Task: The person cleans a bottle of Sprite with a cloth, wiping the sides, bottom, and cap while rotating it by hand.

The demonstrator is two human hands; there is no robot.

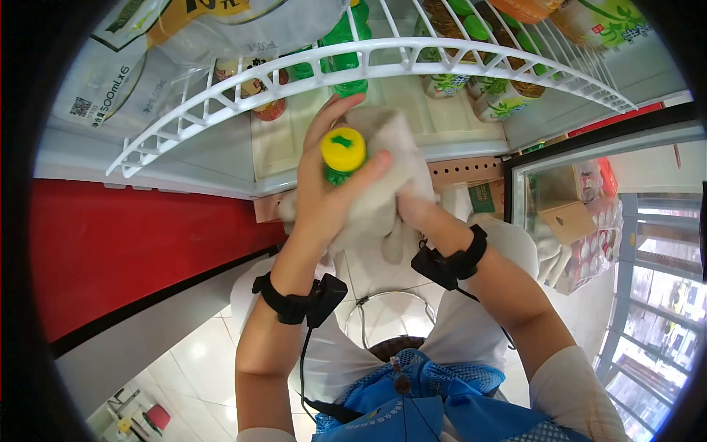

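My left hand (328, 177) is wrapped round a green bottle with a yellow cap (343, 149), which stands upright in front of the fridge opening. A whitish cloth (390, 147) lies against the bottle's right side and hangs below it. My right hand (418, 206) is at the cloth's right edge, its fingers hidden in the folds, so it is closed on the cloth. Behind the hands, another green bottle (347, 44) shows through the white wire shelf (368, 49).
Packs of wrapped bottles (140, 81) fill the upper left shelf. Several green-capped bottles (477, 28) are at the right. The open glass door (519, 191) stands at the right, near cartons (567, 221). A red panel (147, 250) is at the left.
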